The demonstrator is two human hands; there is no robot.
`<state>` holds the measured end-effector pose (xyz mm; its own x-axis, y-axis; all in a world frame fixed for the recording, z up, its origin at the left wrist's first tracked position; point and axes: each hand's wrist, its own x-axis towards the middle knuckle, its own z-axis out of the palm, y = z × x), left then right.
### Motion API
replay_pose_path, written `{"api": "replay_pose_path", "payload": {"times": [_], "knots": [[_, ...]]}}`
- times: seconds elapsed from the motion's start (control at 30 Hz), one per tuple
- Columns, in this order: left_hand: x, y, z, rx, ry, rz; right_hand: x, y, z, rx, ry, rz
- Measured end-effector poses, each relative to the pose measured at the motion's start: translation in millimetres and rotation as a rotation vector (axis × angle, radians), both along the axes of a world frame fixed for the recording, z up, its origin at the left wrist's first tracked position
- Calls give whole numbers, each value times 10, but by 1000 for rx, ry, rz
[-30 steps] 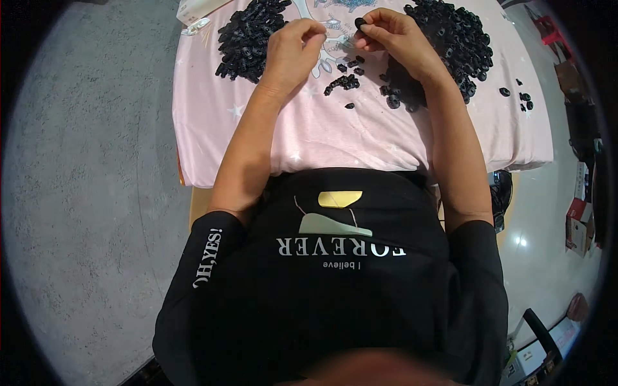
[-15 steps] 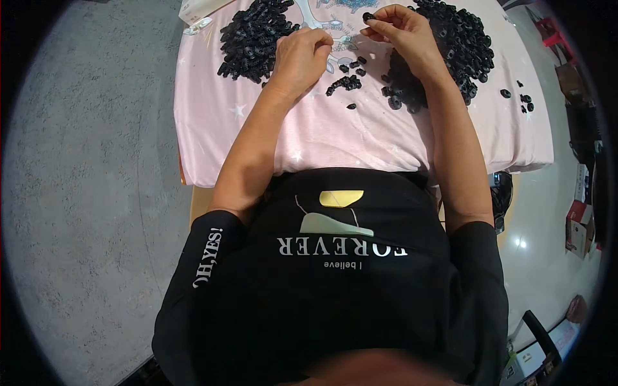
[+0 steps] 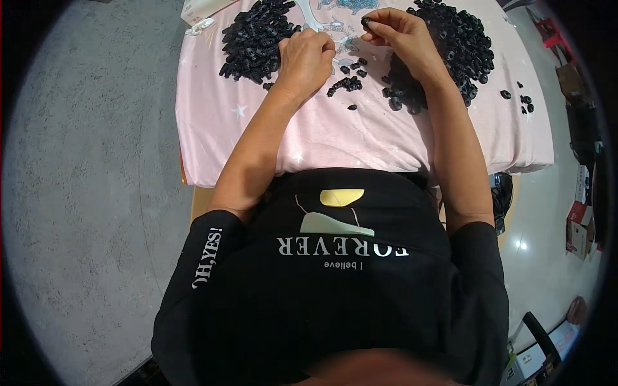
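Head view — right hand [image 3: 405, 40] pinching glossy black rounded piece [image 3: 366, 21], left hand [image 3: 305, 61] — grip unclear

On the cloth [image 3: 360, 145], loose parts [image 3: 348, 83] separate left heap [image 3: 256, 42] from right heap [image 3: 458, 48].

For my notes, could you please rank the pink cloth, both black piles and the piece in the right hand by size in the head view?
Pink cloth
Right black pile
Left black pile
Held black piece
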<state>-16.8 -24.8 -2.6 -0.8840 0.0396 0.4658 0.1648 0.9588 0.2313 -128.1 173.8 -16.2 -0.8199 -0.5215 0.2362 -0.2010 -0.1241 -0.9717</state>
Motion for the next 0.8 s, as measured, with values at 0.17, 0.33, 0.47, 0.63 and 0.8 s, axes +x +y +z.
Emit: {"api": "replay_pose_path", "payload": {"times": [0.17, 0.33, 0.47, 0.63, 0.8], "knots": [[-15, 10, 35, 170, 21, -19, -14, -6, -6, 3, -29, 33], [10, 95, 91, 573, -134, -61, 51, -25, 8, 41, -39, 78], [-1, 117, 89, 772, -212, -113, 46, -24, 4, 70, -66, 144], [1, 88, 88, 730, -174, -81, 78, -34, 31, 75, -49, 122], [-14, 91, 74, 726, -132, -130, 74, -32, 29, 88, -56, 140]]}}
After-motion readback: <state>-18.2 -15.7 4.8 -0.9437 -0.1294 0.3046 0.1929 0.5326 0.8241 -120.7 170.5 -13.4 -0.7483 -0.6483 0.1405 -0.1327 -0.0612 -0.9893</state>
